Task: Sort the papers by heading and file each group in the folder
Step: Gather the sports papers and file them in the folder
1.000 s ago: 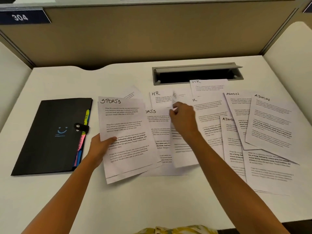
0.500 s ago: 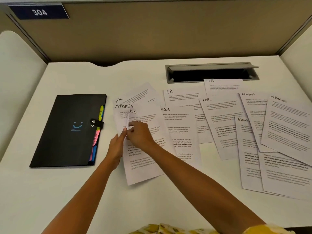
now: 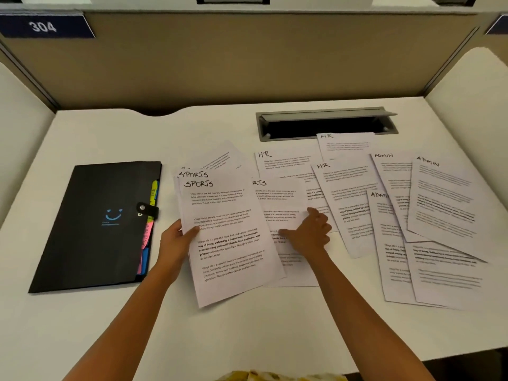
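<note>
White desk (image 3: 82,325), 1 folder (image 3: 90,224), 3 HR sheets (image 3: 283,163), 3 ADMIN sheets (image 3: 445,204)

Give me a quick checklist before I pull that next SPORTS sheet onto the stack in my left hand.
1. Left hand grips the SPORTS stack at its left edge: ok.
2. Right hand rests on the loose SPORTS sheet, the one with its heading half covered: ok.
3. Whether the right hand's fingers pinch that sheet or only press it: cannot tell.
4. HR sheets overlap the loose sheet's area and could drag along: not ok.
5. ADMIN sheets lie apart to the right: ok.
6. Black folder ready for filing: not ok, its strap is snapped shut.
</note>
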A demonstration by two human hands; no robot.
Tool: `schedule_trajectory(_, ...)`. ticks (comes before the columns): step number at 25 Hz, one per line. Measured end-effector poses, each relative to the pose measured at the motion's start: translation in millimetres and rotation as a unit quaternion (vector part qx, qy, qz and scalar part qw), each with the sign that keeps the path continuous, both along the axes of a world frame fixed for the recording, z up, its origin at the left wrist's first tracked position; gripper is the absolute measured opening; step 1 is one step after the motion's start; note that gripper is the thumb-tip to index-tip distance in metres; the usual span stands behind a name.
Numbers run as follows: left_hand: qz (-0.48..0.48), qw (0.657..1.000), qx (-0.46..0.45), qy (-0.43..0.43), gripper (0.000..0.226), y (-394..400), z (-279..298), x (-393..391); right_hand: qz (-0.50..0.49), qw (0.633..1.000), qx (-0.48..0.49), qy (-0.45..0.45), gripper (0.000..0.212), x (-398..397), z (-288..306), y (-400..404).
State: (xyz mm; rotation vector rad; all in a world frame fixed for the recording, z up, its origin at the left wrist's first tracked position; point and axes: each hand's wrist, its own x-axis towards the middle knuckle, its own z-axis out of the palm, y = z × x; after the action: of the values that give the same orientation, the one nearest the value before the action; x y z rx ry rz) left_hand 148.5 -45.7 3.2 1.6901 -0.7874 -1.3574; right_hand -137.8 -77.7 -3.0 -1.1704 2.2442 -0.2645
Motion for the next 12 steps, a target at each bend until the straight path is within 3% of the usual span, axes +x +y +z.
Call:
schedule_trajectory(5,-0.008,1.000,-0.014,0.005,0.029,-5,3,-1,-0.033,0.987,-0.100,-0.124,0.103,-2,-4,1)
schedule_trajectory(7,-0.011,1.000,-0.017,0.004,0.028,-6,5,0,-0.035,0.983,-0.119,-0.138,0.083,-5,-5,3)
schedule_trajectory(10,-0.010,1.000,-0.014,0.007,0.028,-7,4,1,0.018,0.985,-0.151,-0.078,0.045,-19,0,7)
schedule_trajectory(12,-0.009,1.000,-0.012,0.009,0.026,-8,4,-1,0.036,0.974,-0.204,-0.095,0.039,-33,7,11)
